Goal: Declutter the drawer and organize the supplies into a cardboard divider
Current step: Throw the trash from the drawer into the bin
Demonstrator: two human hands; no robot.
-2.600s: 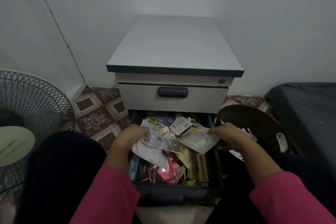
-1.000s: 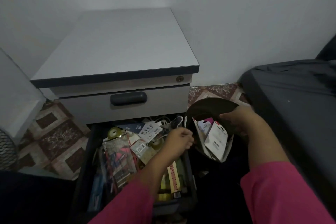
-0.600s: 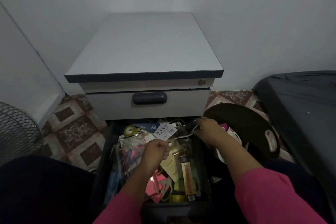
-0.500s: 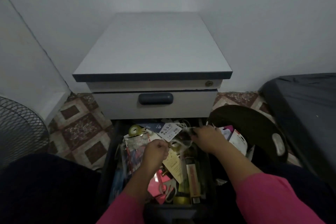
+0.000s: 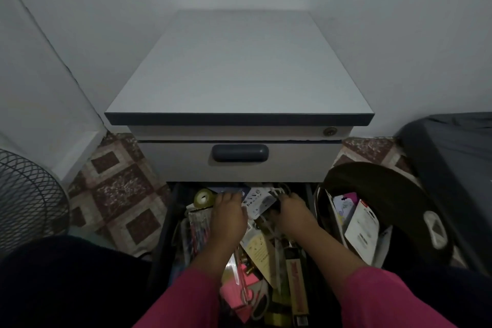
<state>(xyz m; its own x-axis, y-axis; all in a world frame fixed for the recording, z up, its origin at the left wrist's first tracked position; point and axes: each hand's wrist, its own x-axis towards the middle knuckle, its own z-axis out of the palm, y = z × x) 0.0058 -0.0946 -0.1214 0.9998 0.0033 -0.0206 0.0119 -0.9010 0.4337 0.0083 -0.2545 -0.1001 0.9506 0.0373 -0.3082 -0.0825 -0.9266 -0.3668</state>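
Both hands now reach to the far end of the open drawer (image 5: pixel 170 224), farther in than half a second ago, when they worked over the middle of the clutter. The left hand (image 5: pixel 229 217) lies palm down with its fingertips on a dark blue card (image 5: pixel 226 190) at the far edge; whether it grips anything I cannot tell. The right hand (image 5: pixel 292 212) is curled round a tangle of white cable (image 5: pixel 279 192) beside a white printed card (image 5: pixel 257 201).

The drawer runs lengthwise from near to far, below the cabinet's closed upper drawer (image 5: pixel 239 160). Most long items inside lie along that same axis: a yellow box with red lettering (image 5: pixel 296 285), a packet of pens (image 5: pixel 197 231) at the left, and scissors (image 5: pixel 255 298) on a pink pad (image 5: pixel 234 290) near the sleeves. A roll of tape (image 5: pixel 203 198) sits at the far left, just beside the left hand.

To the right stands a dark bin (image 5: pixel 386 194) holding packaged cards (image 5: pixel 362 229), close beside the right forearm. A wire fan guard (image 5: pixel 29 202) is at the left on the patterned floor (image 5: pixel 117 194), and a dark mattress (image 5: pixel 458 157) at the right.
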